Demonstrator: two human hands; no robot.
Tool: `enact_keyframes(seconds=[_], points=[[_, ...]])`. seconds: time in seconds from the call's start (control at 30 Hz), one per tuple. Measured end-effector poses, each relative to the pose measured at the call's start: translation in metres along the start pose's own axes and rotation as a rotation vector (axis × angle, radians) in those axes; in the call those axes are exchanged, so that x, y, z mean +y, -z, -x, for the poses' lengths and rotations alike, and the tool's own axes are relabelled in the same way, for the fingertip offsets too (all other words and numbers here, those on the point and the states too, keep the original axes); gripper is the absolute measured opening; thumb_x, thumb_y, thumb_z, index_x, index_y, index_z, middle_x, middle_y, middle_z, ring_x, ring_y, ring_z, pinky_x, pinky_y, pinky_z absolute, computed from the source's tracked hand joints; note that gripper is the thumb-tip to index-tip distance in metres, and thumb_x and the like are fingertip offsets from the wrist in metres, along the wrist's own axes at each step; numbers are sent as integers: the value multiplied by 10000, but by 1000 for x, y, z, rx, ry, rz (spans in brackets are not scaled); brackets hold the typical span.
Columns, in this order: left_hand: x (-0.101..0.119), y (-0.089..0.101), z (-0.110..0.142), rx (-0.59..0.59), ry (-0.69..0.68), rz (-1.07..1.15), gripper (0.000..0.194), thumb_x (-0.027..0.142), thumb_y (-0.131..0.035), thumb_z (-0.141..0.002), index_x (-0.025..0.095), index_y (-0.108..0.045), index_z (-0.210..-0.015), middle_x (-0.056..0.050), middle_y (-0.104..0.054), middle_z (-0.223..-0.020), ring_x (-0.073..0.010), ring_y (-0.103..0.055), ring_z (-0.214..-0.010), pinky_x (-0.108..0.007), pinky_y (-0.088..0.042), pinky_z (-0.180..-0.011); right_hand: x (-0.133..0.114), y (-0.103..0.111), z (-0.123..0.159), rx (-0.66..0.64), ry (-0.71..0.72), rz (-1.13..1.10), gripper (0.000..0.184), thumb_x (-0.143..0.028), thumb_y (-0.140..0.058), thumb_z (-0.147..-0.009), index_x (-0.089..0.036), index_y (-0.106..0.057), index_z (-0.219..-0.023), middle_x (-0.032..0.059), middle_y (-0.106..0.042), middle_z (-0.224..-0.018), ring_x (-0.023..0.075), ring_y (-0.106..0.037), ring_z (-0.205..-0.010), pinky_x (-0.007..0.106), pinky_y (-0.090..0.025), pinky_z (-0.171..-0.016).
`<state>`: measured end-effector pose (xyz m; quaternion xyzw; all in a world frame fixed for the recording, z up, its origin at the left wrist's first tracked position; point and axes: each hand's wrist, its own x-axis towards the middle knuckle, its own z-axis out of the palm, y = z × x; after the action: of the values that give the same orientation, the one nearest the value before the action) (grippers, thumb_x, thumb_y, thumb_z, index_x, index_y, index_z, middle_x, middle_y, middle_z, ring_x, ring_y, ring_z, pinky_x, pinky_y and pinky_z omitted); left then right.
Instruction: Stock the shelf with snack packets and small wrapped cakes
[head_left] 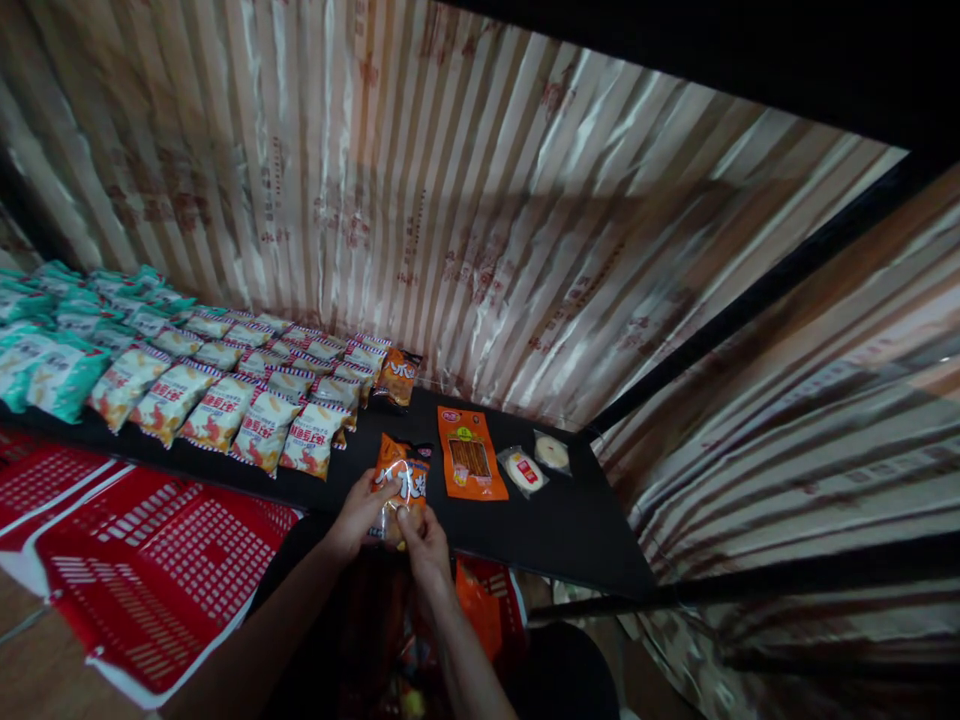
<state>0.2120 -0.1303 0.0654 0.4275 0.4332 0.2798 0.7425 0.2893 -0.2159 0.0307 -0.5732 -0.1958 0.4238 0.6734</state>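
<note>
Between my two hands is an orange snack bag with large white lettering, held over the front edge of the black shelf. My left hand is closed on its left side, thumb on the front. Lower down, my right hand pinches the bottom right part with the thumb on the front; the fingers behind the bag are hidden. A matching orange bag stands at the back of the shelf, beside rows of white snack bags with striped edges. Right of my hands lies a flat orange packet.
Two round pale items in clear wrap, a near one and a far one, lie on the black shelf. Teal bags fill the left end. Red baskets stand below. Black metal posts and striped sheeting enclose the shelf.
</note>
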Motion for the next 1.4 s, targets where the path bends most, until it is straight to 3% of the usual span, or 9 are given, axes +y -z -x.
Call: enact_keyframes(seconds=[0.2,0.4,0.6,0.83,1.13,1.4], points=[[-4,-5,-20,14,-55,-51,435,416,-702,-669,147,-549,-975,-51,-661,-846,-151,-629,-657,-240,-489,-578,-2,1,-15,13,8,12,446,-490,-729,-629,-169,-594,-907,34,-692,-822,174,-647,-706,272,-507,-665],[-6,-10,-32,5,-19,-121,461,456,-658,-699,149,-539,-1021,-68,-664,-859,-167,-632,-630,-258,-488,-526,-11,2,-20,18,7,35,481,-514,-718,-622,-166,-598,-931,54,-704,-851,199,-662,-742,296,-518,-693],[7,-14,-40,6,-55,-123,431,444,-671,-690,152,-567,-990,-74,-674,-892,-165,-642,-677,-248,-498,-571,-22,-1,-31,58,27,85,450,-492,-717,-629,-162,-595,-909,47,-696,-845,187,-653,-749,276,-512,-684],[23,-11,-50,-19,-36,-216,377,419,-619,-741,162,-561,-1010,-81,-677,-917,-160,-633,-627,-254,-488,-528,-17,-8,-49,59,43,86,411,-472,-696,-660,-161,-596,-909,28,-686,-799,170,-641,-710,264,-504,-661],[32,-11,-77,73,-226,-529,351,393,-555,-781,153,-594,-1035,-100,-684,-1002,-211,-649,-884,-269,-484,-729,-21,-16,-73,80,44,89,444,-462,-705,-639,-152,-606,-942,51,-706,-848,185,-651,-758,278,-505,-700],[45,-15,-92,169,-350,-750,446,387,-479,-836,139,-512,-1206,-161,-657,-1084,-269,-619,-1007,-331,-441,-838,-23,-22,-100,95,123,159,435,-472,-675,-677,-153,-601,-964,56,-699,-875,182,-641,-785,280,-495,-725]])
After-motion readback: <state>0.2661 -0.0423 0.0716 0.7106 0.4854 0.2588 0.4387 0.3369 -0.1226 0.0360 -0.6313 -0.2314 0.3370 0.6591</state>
